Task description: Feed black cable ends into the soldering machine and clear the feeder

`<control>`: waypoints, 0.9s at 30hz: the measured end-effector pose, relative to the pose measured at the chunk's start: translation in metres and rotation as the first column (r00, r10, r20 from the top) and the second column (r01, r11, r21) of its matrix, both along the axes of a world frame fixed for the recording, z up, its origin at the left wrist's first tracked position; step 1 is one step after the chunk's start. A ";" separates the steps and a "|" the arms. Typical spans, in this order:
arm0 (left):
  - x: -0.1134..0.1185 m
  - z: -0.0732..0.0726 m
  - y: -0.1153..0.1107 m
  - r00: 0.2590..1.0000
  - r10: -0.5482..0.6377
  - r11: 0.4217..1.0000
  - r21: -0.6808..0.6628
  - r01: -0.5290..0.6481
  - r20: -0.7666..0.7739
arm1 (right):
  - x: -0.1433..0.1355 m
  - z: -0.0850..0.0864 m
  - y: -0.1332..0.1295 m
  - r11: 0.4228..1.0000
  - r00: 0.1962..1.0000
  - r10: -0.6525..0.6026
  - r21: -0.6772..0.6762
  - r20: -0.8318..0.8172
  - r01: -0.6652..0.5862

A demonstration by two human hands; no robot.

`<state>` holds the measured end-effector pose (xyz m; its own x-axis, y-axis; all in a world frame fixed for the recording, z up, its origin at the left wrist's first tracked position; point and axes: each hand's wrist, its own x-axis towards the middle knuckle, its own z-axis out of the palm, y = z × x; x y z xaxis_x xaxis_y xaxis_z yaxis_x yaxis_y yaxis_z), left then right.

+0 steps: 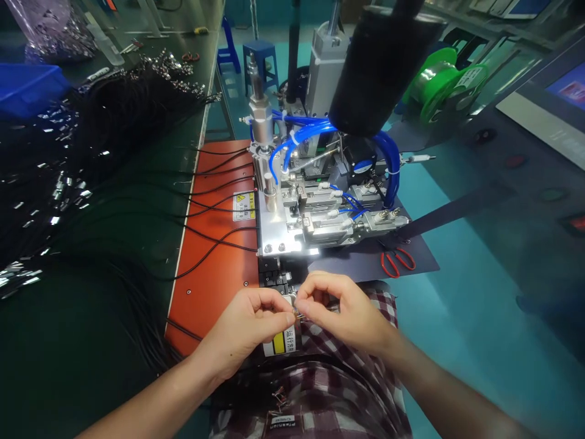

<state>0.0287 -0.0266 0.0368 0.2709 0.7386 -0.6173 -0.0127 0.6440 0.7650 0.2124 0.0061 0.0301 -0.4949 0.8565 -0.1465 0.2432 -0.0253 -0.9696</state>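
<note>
My left hand [258, 320] and my right hand [336, 308] meet fingertip to fingertip just in front of the metal machine [278, 235]. Both are closed in a pinch. Between the fingertips shows a tiny piece with thin metallic ends, too small to name. Beneath my hands lie a label with a yellow block [280, 342] and a checkered cloth [320, 372]. Several black cables [214, 244] run across the orange plate [201, 305] into the machine's left side.
A large heap of black cables [119, 116] with shiny ends covers the dark table at left, near a blue bin [30, 88]. Red-handled scissors [397, 262] lie right of the machine. A black cylinder [370, 73] hangs above; a green spool [429, 79] stands behind.
</note>
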 end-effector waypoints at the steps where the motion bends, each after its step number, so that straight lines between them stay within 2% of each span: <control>1: 0.000 0.001 0.000 1.000 0.001 1.000 0.006 -0.001 -0.007 | -0.001 0.002 -0.001 1.000 1.000 0.006 -0.019 0.015 -0.006; 6: 0.000 0.003 0.000 0.999 0.010 0.999 0.033 -0.008 -0.037 | -0.006 0.006 -0.008 0.999 0.999 -0.011 -0.047 0.044 0.013; 12: 0.002 0.003 -0.001 0.997 0.044 0.994 0.103 -0.038 -0.064 | -0.008 0.002 -0.019 0.987 0.989 -0.120 0.118 0.087 0.110; 14: 0.003 0.003 -0.003 0.995 0.064 0.989 0.138 -0.052 -0.080 | -0.008 -0.001 -0.020 0.988 0.988 -0.141 0.069 0.067 0.136; 17: 0.004 0.001 -0.004 0.991 0.087 0.986 0.153 -0.071 -0.097 | -0.007 -0.005 -0.019 0.980 0.990 -0.143 -0.142 -0.008 0.140; 19: 0.003 -0.001 -0.004 0.990 0.096 0.984 0.161 -0.079 -0.103 | -0.005 -0.006 -0.019 0.960 0.986 -0.164 -0.236 -0.032 0.151; 22: 0.002 -0.003 -0.004 0.990 0.106 0.982 0.166 -0.090 -0.091 | -0.007 -0.007 -0.021 0.946 0.978 -0.207 -0.254 0.006 0.202; 27: 0.003 -0.004 -0.003 0.991 0.104 0.981 0.173 -0.089 -0.081 | -0.013 -0.009 -0.027 0.949 0.971 -0.238 -0.208 0.020 0.237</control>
<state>0.0312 -0.0293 0.0330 0.1427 0.8540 -0.5003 0.0051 0.5048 0.8632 0.1990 -0.0210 0.0214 -0.2819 0.9004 -0.3314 0.2000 -0.2827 -0.9381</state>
